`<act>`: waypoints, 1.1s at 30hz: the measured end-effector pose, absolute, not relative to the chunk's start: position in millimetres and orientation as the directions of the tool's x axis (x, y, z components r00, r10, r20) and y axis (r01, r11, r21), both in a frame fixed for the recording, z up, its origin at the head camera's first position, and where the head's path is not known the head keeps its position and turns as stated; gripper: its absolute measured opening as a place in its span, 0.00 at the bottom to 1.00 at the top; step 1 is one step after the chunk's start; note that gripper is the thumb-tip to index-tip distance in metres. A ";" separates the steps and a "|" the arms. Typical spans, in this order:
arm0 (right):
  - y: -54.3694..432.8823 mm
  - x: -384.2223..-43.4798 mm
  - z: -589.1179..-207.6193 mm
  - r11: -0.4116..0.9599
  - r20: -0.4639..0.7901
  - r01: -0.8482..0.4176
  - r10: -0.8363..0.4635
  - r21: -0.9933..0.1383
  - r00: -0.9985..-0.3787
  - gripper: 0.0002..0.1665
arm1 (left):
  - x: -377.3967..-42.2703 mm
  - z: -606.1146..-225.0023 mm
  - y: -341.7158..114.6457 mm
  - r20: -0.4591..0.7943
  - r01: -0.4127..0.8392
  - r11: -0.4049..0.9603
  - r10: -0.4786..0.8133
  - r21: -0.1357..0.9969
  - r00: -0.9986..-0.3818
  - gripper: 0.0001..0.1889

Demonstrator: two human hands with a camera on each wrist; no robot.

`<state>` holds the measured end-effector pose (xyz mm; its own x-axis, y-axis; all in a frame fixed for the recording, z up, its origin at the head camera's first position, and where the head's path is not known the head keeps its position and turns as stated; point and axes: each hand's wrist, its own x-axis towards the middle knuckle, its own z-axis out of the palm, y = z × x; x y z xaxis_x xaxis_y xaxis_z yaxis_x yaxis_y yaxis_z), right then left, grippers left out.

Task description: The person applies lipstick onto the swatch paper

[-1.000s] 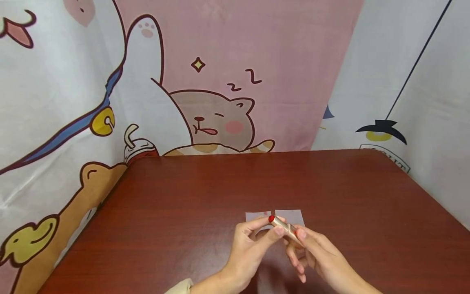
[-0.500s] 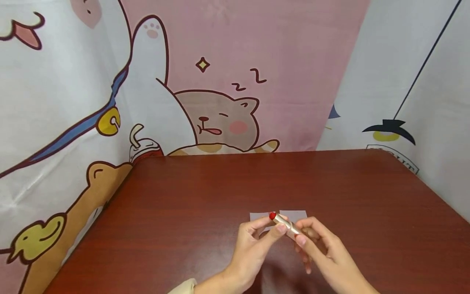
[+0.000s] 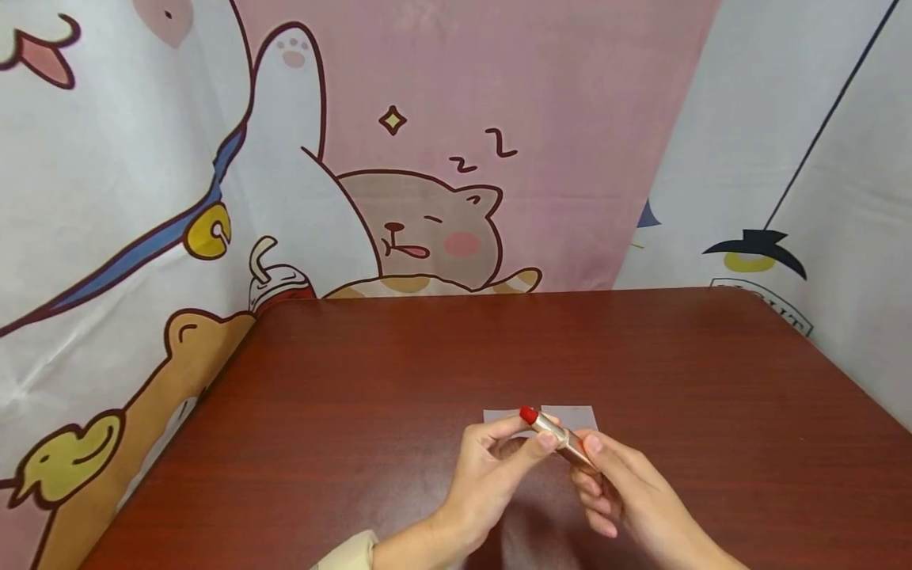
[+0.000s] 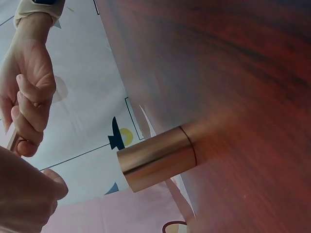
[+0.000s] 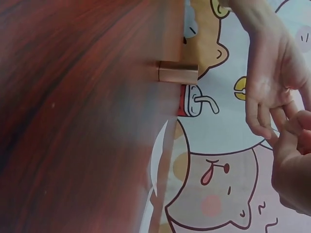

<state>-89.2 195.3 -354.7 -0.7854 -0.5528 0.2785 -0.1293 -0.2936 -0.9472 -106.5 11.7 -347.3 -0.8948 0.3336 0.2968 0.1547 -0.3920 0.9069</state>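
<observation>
Your left hand (image 3: 492,467) pinches the upper end of the gold lipstick (image 3: 558,434) between thumb and fingers; your right hand (image 3: 616,487) grips its lower end. Hands close together, both clamped on the tube, held just above the table (image 3: 356,380) near its front edge. Red tip points up-left. Two pale paper slips (image 3: 570,415) lie on the table right behind it. A gold cap (image 4: 155,158) stands on the table near the hands. Cartoon cat curtain (image 3: 427,229) behind.

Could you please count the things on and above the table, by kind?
Lipstick, red tip out, held by left hand and right hand: 1
Lipstick cap, rose-gold, standing on the table: 1
Paper pieces: 2
Total: 4
</observation>
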 end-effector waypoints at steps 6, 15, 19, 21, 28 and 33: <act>190.1 -91.4 -349.2 -0.314 0.231 -0.065 -0.528 -0.947 -0.817 0.21 | -111.3 -345.3 7.0 0.290 0.164 -0.357 0.332 0.919 -0.898 0.13; 180.5 -95.3 -344.7 -0.246 0.214 -0.108 -0.457 -0.963 -0.863 0.17 | -116.9 -341.7 2.3 0.252 0.149 -0.323 0.306 0.935 -0.918 0.12; 177.4 -97.6 -346.6 -0.252 0.213 -0.109 -0.434 -0.962 -0.875 0.21 | -120.3 -340.0 1.0 0.254 0.156 -0.305 0.314 0.939 -0.915 0.12; 176.1 -99.4 -346.2 -0.244 0.201 -0.106 -0.406 -0.964 -0.891 0.20 | -123.7 -339.3 -2.9 0.238 0.150 -0.263 0.343 0.953 -0.909 0.13; 185.4 -107.9 -337.9 -0.028 0.187 -0.185 -0.215 -0.982 -0.958 0.15 | -148.4 -347.4 -39.4 0.118 0.367 0.345 0.570 0.864 -0.813 0.17; 192.5 -119.8 -333.3 0.123 0.201 -0.215 -0.115 -0.969 -0.973 0.14 | -157.7 -362.1 -55.8 0.099 0.684 0.652 0.697 0.327 -0.711 0.19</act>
<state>-119.8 192.5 -333.3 -0.9728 -0.1145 0.2014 -0.2151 0.1233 -0.9688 -157.7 -55.8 -362.1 -0.7106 0.6967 0.0985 0.6844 0.6518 0.3267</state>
